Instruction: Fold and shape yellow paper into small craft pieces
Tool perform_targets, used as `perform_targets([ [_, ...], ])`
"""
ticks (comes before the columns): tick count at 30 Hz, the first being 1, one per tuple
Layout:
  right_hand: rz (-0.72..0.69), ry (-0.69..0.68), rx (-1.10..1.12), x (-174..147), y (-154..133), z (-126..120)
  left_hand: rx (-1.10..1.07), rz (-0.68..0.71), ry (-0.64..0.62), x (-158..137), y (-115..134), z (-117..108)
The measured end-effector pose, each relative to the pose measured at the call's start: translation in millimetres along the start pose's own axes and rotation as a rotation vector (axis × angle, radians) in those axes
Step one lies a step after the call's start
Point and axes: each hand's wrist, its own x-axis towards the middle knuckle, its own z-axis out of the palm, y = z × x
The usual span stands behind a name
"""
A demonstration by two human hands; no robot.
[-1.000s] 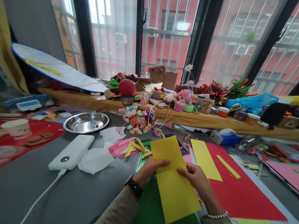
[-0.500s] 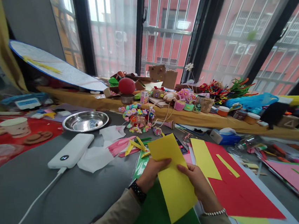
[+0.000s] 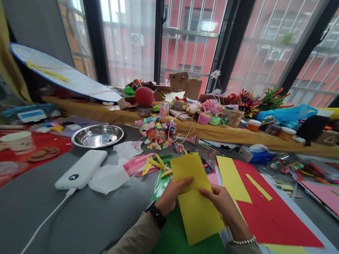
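A sheet of yellow paper [image 3: 198, 219] is held up between my two hands, bent across its middle where the thumbs press. My left hand [image 3: 172, 193] pinches its left edge, thumb on top and the other fingers hidden behind. My right hand [image 3: 220, 202] grips the right edge in the same way, its thumb near the bend. Beneath the paper lies a green sheet [image 3: 163, 248]. Right of my right hand, a red sheet [image 3: 280, 217] carries a wide yellow strip [image 3: 233, 179] and a narrow yellow strip [image 3: 259, 187].
A white power bank [image 3: 81, 170] with a cable lies on the left, near a steel plate [image 3: 76, 140] and white paper scraps [image 3: 109, 179]. Folded yellow strips [image 3: 154, 163] sit beyond my left hand. A cluttered ledge [image 3: 113, 117] runs below the windows.
The yellow paper has become more bent across its middle, and its lower end has shifted up and to the left. Both hands keep their hold, close to where they were.
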Motion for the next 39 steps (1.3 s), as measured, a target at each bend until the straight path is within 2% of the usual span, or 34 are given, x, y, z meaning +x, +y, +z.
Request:
perform_targets([
  [8,-0.023,0.001,-0.001,2.0,2.2,-0.8,-0.030,-0.030,0.064,1.8,-6.2,-1.0],
  [11,0.013,-0.026,-0.041,0.1,-1.9,-3.0,0.006,0.010,0.096,4.5,2.2,-6.6],
  [14,0.079,-0.075,-0.113,-3.1,-5.5,-8.1,0.124,0.044,0.113,8.0,22.4,-20.0],
  [17,0.113,-0.143,-0.185,-5.8,-6.7,-14.3,0.288,-0.037,0.028,9.7,43.2,-34.5],
  [20,0.109,-0.193,-0.223,-6.6,-6.0,-18.2,0.463,-0.114,-0.017,8.7,51.5,-40.7],
  [24,0.111,-0.221,-0.251,-4.9,-3.6,-19.1,0.709,-0.157,-0.166,7.2,43.0,-38.2],
  [27,0.113,-0.234,-0.257,-3.8,-1.7,-19.3,0.778,-0.133,-0.207,8.4,34.7,-36.6],
  [33,0.119,-0.187,-0.239,-3.3,0.7,-21.3,0.834,0.000,-0.117,11.2,30.2,-34.2],
  [39,0.131,-0.185,-0.138,-0.2,2.0,-23.7,0.752,0.008,-0.065,11.1,27.8,-28.7],
])
